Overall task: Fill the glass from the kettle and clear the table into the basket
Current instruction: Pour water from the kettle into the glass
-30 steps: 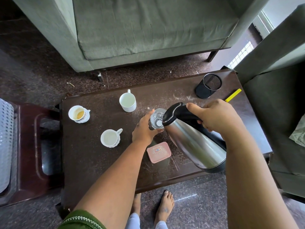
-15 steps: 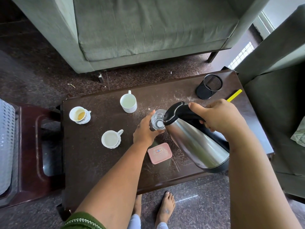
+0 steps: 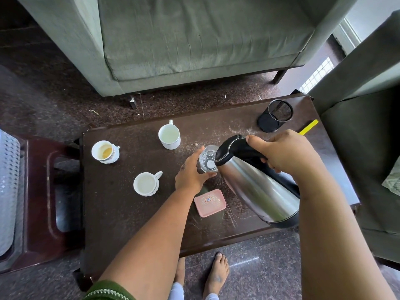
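your left hand (image 3: 190, 176) wrapped the glass (image 3: 208, 158) near the middle of the table (image 3: 121, 195), and your right hand (image 3: 285, 154) gripped the handle of the kettle (image 3: 257, 187), tipped with its spout over the rim. best to pour slowly, keep the spout centred, and level off before the glass brimmed.
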### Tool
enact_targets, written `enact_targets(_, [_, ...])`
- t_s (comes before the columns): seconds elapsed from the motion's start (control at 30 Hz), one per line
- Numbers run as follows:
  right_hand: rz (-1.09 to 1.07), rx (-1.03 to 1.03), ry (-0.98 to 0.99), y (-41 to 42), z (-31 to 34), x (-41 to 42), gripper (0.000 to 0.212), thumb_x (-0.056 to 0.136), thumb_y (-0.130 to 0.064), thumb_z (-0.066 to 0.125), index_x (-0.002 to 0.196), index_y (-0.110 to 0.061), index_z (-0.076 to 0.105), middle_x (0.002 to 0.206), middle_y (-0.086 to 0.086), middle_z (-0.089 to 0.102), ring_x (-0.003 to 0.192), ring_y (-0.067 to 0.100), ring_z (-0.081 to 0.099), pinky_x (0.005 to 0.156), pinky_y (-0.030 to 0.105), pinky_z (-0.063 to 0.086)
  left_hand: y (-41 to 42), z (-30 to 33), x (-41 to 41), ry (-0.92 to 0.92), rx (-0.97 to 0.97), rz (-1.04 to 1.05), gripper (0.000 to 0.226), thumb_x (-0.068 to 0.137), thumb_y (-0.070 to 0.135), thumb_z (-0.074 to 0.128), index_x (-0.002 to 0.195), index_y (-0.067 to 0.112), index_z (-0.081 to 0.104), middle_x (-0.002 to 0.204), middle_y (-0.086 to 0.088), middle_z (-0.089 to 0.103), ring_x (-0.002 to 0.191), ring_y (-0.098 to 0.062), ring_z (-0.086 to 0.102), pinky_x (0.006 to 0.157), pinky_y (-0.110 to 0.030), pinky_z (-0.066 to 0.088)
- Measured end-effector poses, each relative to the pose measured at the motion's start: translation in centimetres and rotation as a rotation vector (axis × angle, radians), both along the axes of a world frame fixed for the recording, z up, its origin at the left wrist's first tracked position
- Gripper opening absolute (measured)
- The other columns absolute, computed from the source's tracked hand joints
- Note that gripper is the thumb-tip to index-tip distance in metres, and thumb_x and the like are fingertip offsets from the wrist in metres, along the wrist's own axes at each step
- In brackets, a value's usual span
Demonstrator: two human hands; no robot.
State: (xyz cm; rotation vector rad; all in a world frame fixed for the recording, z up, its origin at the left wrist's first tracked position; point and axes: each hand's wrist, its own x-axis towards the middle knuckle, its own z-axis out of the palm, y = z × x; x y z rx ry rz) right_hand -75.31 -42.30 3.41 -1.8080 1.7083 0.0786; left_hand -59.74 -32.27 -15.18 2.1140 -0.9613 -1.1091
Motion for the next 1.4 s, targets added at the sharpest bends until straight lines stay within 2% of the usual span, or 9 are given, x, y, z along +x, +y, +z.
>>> enact_targets(0.17, [-0.007, 0.008, 0.019, -0.31, 0.14, 0.25, 0.060, 0.076, -0.065, 0.055, 0.047, -0.013, 0.058, 0.029, -0.003, 0.049, 0.039, 0.014, 0.054, 0.049, 0.027, 0.038, 0.06, 0.07, -0.05, 0.021, -0.007, 0.012, 0.083, 0.075, 0.039, 0.079, 0.142, 0.048, 0.032, 0.144, 0.011, 0.046, 0.117, -0.019, 0.057, 0.098, -0.050, 0.047])
enact_targets(0.3, [0.000, 0.013, 0.017, -0.51, -0.05, 0.47, 0.061, 0.075, -0.067, 0.054, 0.050, -0.011, 0.060, 0.030, -0.003, 0.049, 0.029, 0.008, 0.048, 0.051, 0.028, 0.040, 0.09, -0.02, 0.06, 0.028, -0.013, 0.015, 0.082, 0.075, 0.038, 0.079, 0.142, 0.048, 0.032, 0.144, 0.011, 0.045, 0.118, -0.019, 0.057, 0.099, -0.049, 0.047])
enact_targets(0.7, [-0.005, 0.018, 0.001, -0.46, -0.35, 0.96, 0.061, 0.072, -0.067, 0.053, 0.049, -0.011, 0.062, 0.031, -0.004, 0.051, 0.026, 0.007, 0.047, 0.048, 0.026, 0.038, 0.12, 0.13, 0.18, 0.021, -0.004, 0.003, 0.081, 0.077, 0.035, 0.078, 0.142, 0.050, 0.031, 0.143, 0.012, 0.047, 0.118, -0.020, 0.056, 0.098, -0.049, 0.047])
enact_targets(1.07, [-0.008, 0.005, 0.015, -0.22, -0.46, 0.65, 0.063, 0.072, -0.067, 0.053, 0.042, -0.013, 0.057, 0.032, -0.002, 0.052, 0.027, 0.009, 0.049, 0.049, 0.026, 0.038, 0.10, 0.16, 0.23, 0.013, -0.009, -0.009, 0.080, 0.078, 0.036, 0.077, 0.142, 0.049, 0.030, 0.143, 0.012, 0.046, 0.116, -0.016, 0.058, 0.098, -0.051, 0.048])
enact_targets(1.27, [0.013, -0.004, 0.016, 0.25, -0.50, 0.47, 0.063, 0.073, -0.068, 0.052, 0.042, -0.013, 0.058, 0.030, -0.003, 0.051, 0.041, 0.016, 0.057, 0.050, 0.027, 0.039, 0.04, 0.33, 0.29, 0.011, -0.001, -0.019, 0.081, 0.076, 0.037, 0.078, 0.141, 0.050, 0.031, 0.140, 0.012, 0.048, 0.113, -0.016, 0.058, 0.097, -0.050, 0.047])
enact_targets(1.4, [0.009, -0.008, 0.008, 0.32, -0.51, 0.12, 0.065, 0.072, -0.070, 0.049, 0.041, -0.013, 0.058, 0.029, -0.002, 0.051, 0.040, 0.015, 0.056, 0.049, 0.026, 0.038, 0.01, 0.33, 0.27, 0.011, -0.006, -0.008, 0.081, 0.076, 0.037, 0.078, 0.141, 0.050, 0.032, 0.141, 0.012, 0.049, 0.115, -0.018, 0.058, 0.098, -0.051, 0.047])
